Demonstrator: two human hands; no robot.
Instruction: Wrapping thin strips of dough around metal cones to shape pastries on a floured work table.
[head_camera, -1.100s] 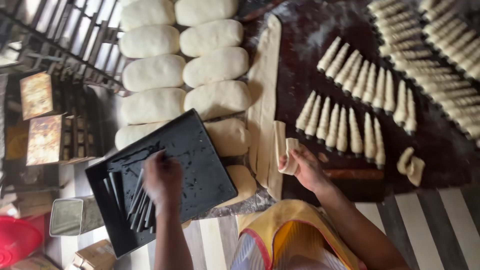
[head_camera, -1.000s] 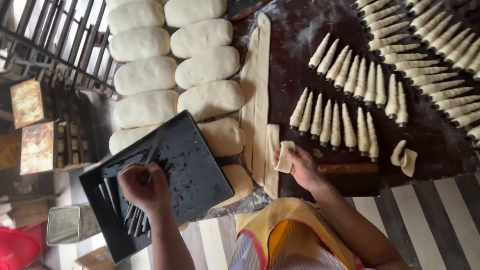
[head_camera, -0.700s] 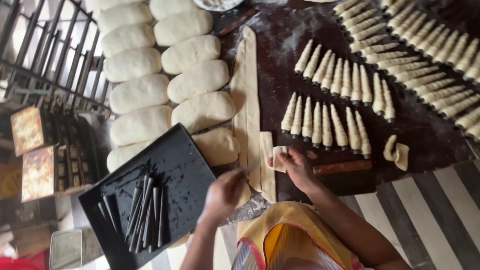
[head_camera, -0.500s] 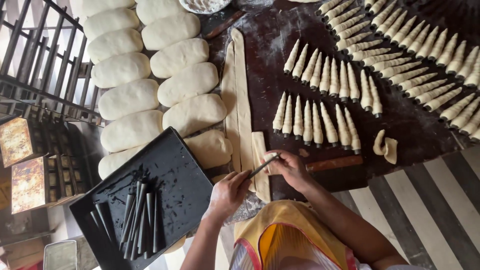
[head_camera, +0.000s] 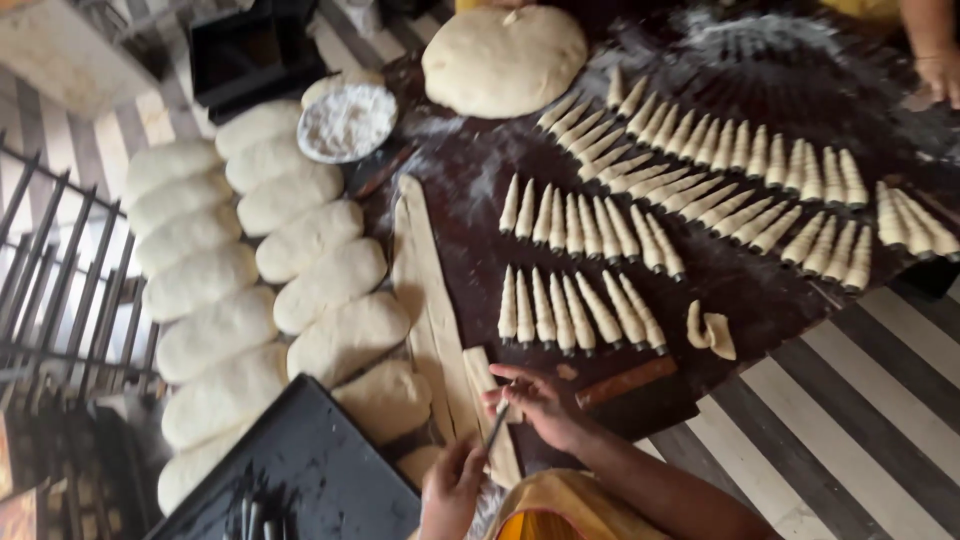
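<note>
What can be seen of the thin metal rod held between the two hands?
The thin metal rod is slim, dark and straight, tapering slightly. It is tilted, its upper end at the right hand and its lower end in the left hand. It hangs just over the cut end of the long dough strip on the dark worktop. Whether dough is already wound on it cannot be told.

Dough loaves (head_camera: 260, 290) left of dough strip (head_camera: 430, 300), cones (head_camera: 600, 270) right
</note>
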